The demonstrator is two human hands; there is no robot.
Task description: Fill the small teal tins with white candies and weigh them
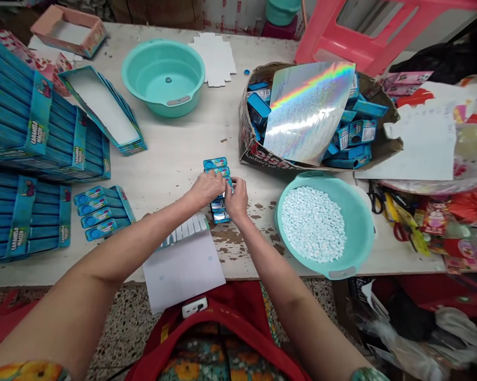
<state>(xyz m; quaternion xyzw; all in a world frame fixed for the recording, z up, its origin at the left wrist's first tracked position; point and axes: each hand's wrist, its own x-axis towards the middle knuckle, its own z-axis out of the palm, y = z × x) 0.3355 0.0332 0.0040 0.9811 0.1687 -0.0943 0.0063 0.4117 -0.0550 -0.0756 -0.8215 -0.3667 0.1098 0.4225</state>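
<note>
A short column of small blue candy boxes (215,163) lies on the table in front of me. Those nearest me carry shiny silver patches (221,217). My left hand (209,188) is closed over the middle of the column, fingertips pressed together on the boxes; what they pinch is hidden. From the right, my right hand (237,198) touches the same boxes, its thumb and fingers bent together around something too small to make out. Just below my left forearm, a white sheet (185,270) bears silvery strips (189,228) along its upper edge.
A turquoise basin (361,233) of white candies (313,225) stands at right, below a carton (258,159) of blue boxes and a holographic sheet (302,116). Another turquoise basin (163,79) is farther back. Filled blue display boxes (40,127) are stacked left; scissors (376,200) lie right.
</note>
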